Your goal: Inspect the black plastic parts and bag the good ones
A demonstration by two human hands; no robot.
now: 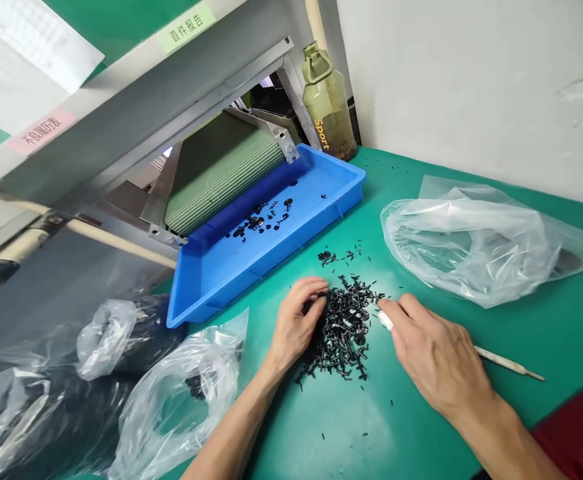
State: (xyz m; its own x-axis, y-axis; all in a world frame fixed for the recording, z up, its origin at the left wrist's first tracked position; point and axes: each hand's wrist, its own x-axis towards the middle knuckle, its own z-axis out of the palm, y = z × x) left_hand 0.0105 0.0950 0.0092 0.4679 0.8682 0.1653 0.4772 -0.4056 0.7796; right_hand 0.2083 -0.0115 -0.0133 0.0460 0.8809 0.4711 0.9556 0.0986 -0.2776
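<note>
Black plastic parts — L hand on them, R hand beside

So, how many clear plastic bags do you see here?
3. The large bag lies on the green mat at right, the second bag lies at the mat's front left edge, and the small bag sits on a dark heap further left. More may be hidden there.

view: head-worn | facing: forward and down | range: close above the green-topped bench
</note>
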